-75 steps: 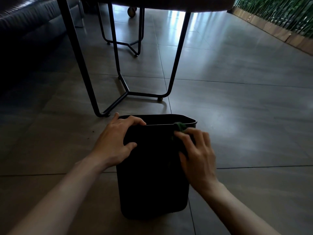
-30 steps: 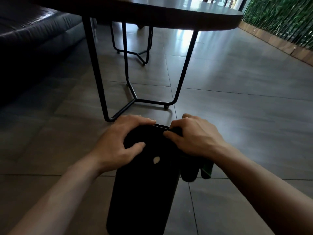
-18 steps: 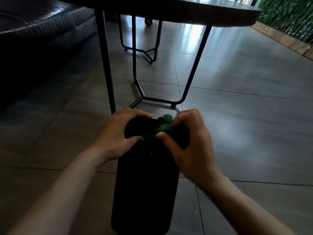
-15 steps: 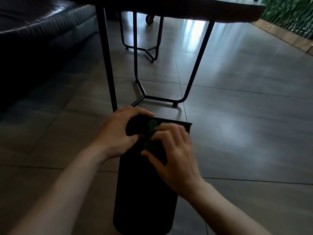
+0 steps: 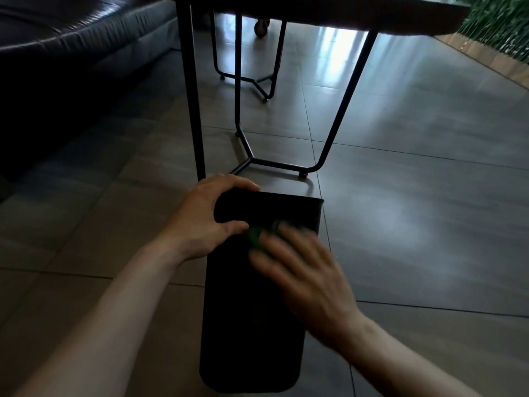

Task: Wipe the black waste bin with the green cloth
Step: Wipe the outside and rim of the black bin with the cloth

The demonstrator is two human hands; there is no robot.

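The black waste bin [image 5: 252, 325] stands on the tiled floor [image 5: 415, 224] at 6 o'clock; no label or writing is legible. Left hand [image 5: 200, 222] grips its rim, fingers curled over. Right hand [image 5: 303, 273], blurred, fingers spread, presses the green cloth [image 5: 256, 234] against the bin's side. Table legs [image 5: 340, 110] stand at 12 o'clock, a dark sofa [image 5: 71, 47] at 10.

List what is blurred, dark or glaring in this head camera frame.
Head view: the right hand is motion-blurred over the green cloth; the left hand is sharp on the black waste bin, whose surface is too dark for detail; window glare streaks the floor tiles; the sofa sits in deep shadow.
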